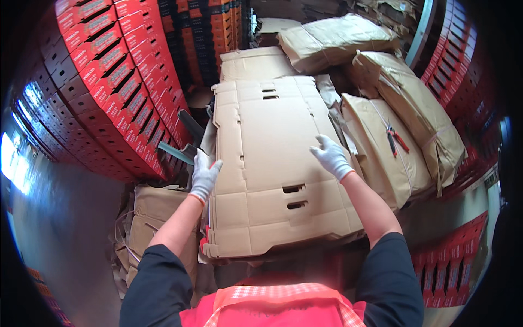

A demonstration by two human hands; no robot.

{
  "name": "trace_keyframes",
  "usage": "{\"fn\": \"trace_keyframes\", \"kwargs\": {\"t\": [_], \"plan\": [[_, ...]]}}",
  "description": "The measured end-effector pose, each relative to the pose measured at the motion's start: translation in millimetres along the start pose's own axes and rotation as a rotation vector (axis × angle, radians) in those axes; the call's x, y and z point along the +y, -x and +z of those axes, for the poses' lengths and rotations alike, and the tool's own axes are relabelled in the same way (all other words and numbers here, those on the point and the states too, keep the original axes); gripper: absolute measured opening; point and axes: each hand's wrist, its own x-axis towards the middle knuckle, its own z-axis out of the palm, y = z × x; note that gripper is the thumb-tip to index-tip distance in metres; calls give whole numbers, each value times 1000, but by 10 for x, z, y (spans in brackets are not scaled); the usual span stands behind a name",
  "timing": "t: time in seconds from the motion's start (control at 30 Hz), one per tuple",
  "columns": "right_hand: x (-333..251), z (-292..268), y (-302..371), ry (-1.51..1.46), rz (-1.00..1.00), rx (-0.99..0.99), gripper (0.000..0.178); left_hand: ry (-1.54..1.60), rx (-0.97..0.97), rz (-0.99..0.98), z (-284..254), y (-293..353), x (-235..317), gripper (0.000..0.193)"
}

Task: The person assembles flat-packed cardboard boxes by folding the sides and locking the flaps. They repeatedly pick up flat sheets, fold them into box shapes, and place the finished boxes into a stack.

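Observation:
A flat, die-cut cardboard box blank (272, 141), plain brown with slots and creases, lies in front of me, with the edges of other sheets showing beneath it. My left hand (205, 177), in a white knit glove, is at the blank's left edge. Its thumb stands apart from the fingers and it grips nothing; whether it touches the edge I cannot tell. Over the right part of the blank is my right hand (332, 158), also gloved, fingers apart and nothing in it. A gap between that hand and the cardboard cannot be made out.
Tall stacks of red printed cartons (117, 71) rise on the left. Paper-wrapped bundles (381, 147) lie at the right, with red-handled pliers or cutters (396, 140) on one. Another wrapped bundle (158, 210) is at lower left. Red cartons (449, 261) stand at lower right.

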Motion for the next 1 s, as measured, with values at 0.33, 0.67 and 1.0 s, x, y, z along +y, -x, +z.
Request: {"fn": "trace_keyframes", "kwargs": {"t": [0.33,0.67,1.0], "plan": [[1048,-37,-167,153,394,93,88,141,-122,-460,192,234,56,106],[885,-962,160,-859,538,-321,72,1358,-544,-601,-668,233,-63,42],[-274,818,634,407,-178,-32,75,-431,309,46,1099,597,1192,58]]}}
